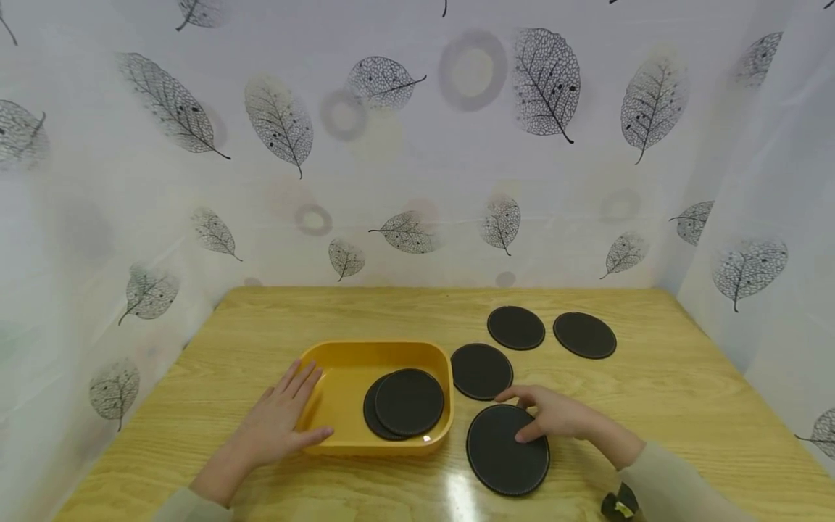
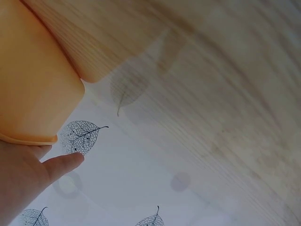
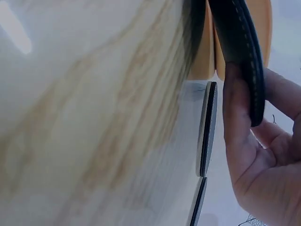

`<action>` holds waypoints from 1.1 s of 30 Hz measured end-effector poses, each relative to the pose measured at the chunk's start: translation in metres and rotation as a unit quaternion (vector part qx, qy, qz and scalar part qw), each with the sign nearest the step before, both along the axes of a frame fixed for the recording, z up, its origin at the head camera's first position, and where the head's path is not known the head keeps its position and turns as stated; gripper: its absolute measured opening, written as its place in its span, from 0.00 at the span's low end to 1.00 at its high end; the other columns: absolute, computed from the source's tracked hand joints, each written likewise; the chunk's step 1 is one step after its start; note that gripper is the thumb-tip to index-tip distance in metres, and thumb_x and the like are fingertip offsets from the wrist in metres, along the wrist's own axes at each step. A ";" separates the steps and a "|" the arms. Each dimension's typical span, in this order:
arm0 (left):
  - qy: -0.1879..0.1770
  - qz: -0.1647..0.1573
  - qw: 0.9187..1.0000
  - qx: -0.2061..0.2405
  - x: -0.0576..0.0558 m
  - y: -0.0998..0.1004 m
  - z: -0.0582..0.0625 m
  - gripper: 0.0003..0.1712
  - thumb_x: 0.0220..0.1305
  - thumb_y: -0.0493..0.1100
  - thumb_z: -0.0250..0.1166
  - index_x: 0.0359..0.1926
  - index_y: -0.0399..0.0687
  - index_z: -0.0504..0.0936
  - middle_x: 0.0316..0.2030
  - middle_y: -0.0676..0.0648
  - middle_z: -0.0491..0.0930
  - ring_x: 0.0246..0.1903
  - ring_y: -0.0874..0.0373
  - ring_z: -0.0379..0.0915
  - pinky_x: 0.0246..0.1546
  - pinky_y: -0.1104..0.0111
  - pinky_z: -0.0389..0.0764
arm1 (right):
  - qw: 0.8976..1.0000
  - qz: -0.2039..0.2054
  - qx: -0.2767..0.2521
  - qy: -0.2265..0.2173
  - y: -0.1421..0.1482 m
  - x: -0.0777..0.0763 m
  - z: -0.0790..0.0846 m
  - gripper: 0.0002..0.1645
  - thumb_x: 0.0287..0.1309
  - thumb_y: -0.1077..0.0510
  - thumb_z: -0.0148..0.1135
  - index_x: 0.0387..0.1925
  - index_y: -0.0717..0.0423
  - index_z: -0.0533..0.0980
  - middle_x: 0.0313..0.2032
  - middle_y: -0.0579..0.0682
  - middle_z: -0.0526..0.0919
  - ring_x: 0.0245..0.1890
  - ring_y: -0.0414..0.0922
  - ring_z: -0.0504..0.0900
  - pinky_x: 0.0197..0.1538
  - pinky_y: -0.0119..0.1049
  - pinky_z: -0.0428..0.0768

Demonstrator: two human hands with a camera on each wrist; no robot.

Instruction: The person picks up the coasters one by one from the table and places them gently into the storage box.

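My right hand [image 1: 554,415] pinches a round black coaster [image 1: 504,460] with a stitched edge, thumb on one face and fingers on the other. In the right wrist view this coaster [image 3: 237,42] is raised off the table and tilted on edge. Just left of it stands a yellow tray [image 1: 335,409]. Inside, at the tray's right side, one black coaster [image 1: 409,402] lies partly over another coaster [image 1: 373,420]. My left hand [image 1: 277,420] rests at the tray's left rim, fingers spread and straight. In the left wrist view its thumb [image 2: 66,165] shows beside the tray wall [image 2: 37,84].
Right of the tray lies a black coaster [image 1: 483,371] on the wooden table [image 1: 293,312]. Two more, a middle coaster [image 1: 516,328] and a far-right coaster [image 1: 585,335], lie farther back. A leaf-patterned curtain [image 1: 417,167] stands behind the table and along both sides.
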State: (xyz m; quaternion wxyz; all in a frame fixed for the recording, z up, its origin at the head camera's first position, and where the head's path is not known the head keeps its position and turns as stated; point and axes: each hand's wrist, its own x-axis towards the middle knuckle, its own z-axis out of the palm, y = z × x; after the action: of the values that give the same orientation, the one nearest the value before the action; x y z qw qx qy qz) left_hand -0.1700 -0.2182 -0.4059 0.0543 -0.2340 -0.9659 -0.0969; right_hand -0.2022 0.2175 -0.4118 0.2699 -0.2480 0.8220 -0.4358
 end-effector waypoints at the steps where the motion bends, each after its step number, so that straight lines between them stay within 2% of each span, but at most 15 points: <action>1: 0.000 0.000 1.000 0.002 0.000 0.000 0.000 0.50 0.52 0.65 0.56 0.65 0.35 0.53 0.65 0.38 0.49 0.64 0.41 0.38 0.48 0.40 0.58 | 1.000 -0.004 -0.007 -0.005 0.001 0.000 0.000 0.33 0.43 0.59 0.67 0.55 0.56 0.68 0.48 0.56 0.69 0.48 0.59 0.66 0.41 0.47 0.71; 5: 0.001 -0.003 1.000 0.007 0.000 -0.001 -0.001 0.50 0.53 0.65 0.56 0.65 0.35 0.53 0.65 0.38 0.49 0.64 0.41 0.37 0.48 0.39 0.58 | 0.999 -0.022 -0.036 -0.024 0.003 -0.001 0.000 0.32 0.45 0.60 0.66 0.54 0.60 0.68 0.48 0.58 0.67 0.48 0.57 0.66 0.38 0.41 0.74; 9: 0.003 -0.004 1.000 0.006 0.000 -0.001 -0.001 0.50 0.53 0.65 0.56 0.65 0.35 0.53 0.65 0.38 0.49 0.64 0.41 0.37 0.48 0.39 0.59 | 0.997 -0.032 -0.060 -0.024 0.005 0.000 0.003 0.33 0.46 0.60 0.65 0.56 0.64 0.66 0.40 0.56 0.70 0.39 0.51 0.70 0.31 0.36 0.75; 13: 0.005 -0.006 1.000 0.004 0.000 -0.002 -0.001 0.50 0.53 0.65 0.55 0.65 0.36 0.53 0.65 0.38 0.49 0.64 0.41 0.37 0.48 0.40 0.59 | 0.994 -0.051 -0.089 -0.031 0.007 0.002 0.009 0.36 0.47 0.61 0.64 0.58 0.67 0.62 0.35 0.57 0.71 0.31 0.48 0.75 0.31 0.37 0.77; 17: 0.003 -0.006 1.000 0.001 -0.001 -0.002 0.000 0.50 0.53 0.66 0.55 0.65 0.36 0.53 0.65 0.38 0.49 0.64 0.41 0.37 0.48 0.40 0.59 | 0.989 -0.087 -0.114 -0.040 0.009 0.003 0.016 0.38 0.48 0.61 0.64 0.59 0.68 0.59 0.36 0.59 0.71 0.31 0.52 0.78 0.31 0.40 0.78; 23: -0.001 -0.003 1.000 -0.005 -0.001 -0.001 0.000 0.50 0.53 0.66 0.54 0.65 0.36 0.53 0.65 0.39 0.48 0.64 0.42 0.37 0.49 0.41 0.59 | 0.975 -0.140 -0.164 -0.045 0.011 0.002 0.024 0.41 0.49 0.61 0.63 0.60 0.71 0.54 0.40 0.60 0.71 0.33 0.52 0.80 0.34 0.44 0.78; 27: -0.004 -0.004 1.000 -0.004 -0.001 -0.001 0.000 0.50 0.53 0.66 0.54 0.65 0.36 0.53 0.65 0.38 0.48 0.64 0.42 0.37 0.49 0.41 0.58 | 0.967 -0.164 -0.193 -0.042 0.012 0.001 0.026 0.40 0.52 0.62 0.60 0.61 0.71 0.52 0.40 0.57 0.73 0.33 0.50 0.80 0.34 0.43 0.78; 33: 0.000 -0.004 1.000 -0.006 -0.001 -0.001 0.000 0.50 0.53 0.67 0.54 0.65 0.36 0.53 0.65 0.38 0.48 0.64 0.41 0.37 0.49 0.41 0.59 | 0.944 -0.203 -0.257 -0.049 0.011 0.003 0.032 0.35 0.53 0.65 0.58 0.61 0.64 0.56 0.40 0.54 0.75 0.32 0.47 0.81 0.33 0.38 0.79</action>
State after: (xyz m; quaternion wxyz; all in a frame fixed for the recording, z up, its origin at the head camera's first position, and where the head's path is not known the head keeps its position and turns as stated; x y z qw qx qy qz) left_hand -0.1707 -0.2193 -0.4061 0.0528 -0.2386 -0.9654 -0.0915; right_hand -0.1995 0.2283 -0.3798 0.1432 -0.1151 0.7009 -0.6892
